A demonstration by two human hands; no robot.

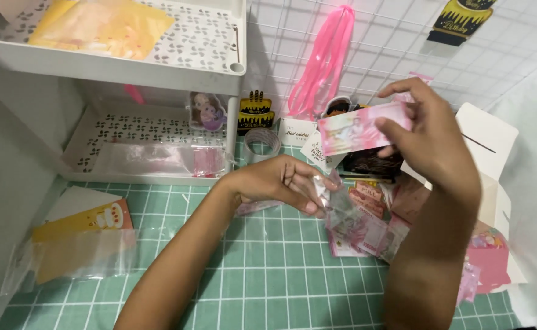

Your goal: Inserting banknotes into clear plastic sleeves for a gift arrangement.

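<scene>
Fingers (pixel 402 131) of our right hand (pixel 430 143) pinch a pink banknote-like slip (pixel 357 129) by its right end, thumb underneath and fingers curled over the top, so the slip is held flat in the air above the clutter. Left hand (pixel 280 180) sits lower, fingers (pixel 310 205) loosely closed on a small clear plastic sleeve (pixel 341 205), gripping it at its mouth; how far the mouth is parted we cannot tell.

Head view only. Our read: the step in hand is bringing slip and sleeve together, the slip still well above the sleeve. The next move looks to call for lowering the right hand toward the left and lining the slip's free end up with the sleeve opening, while the left keeps the thin plastic from folding.

Under the hands, more pink slips (pixel 366 235) lie in a loose pile on the green grid cutting mat (pixel 268 275) that covers the surface. A roll of clear tape (pixel 262 142) stands near the white shelf rack (pixel 158 67). Pink ribbon (pixel 326 58) hangs on the wire grid panel (pixel 402 36) behind. Yellow cards in a clear bag (pixel 82 244) lie at far left, well apart from both hands. A white cardboard box (pixel 491 146) sits behind the right wrist.
</scene>
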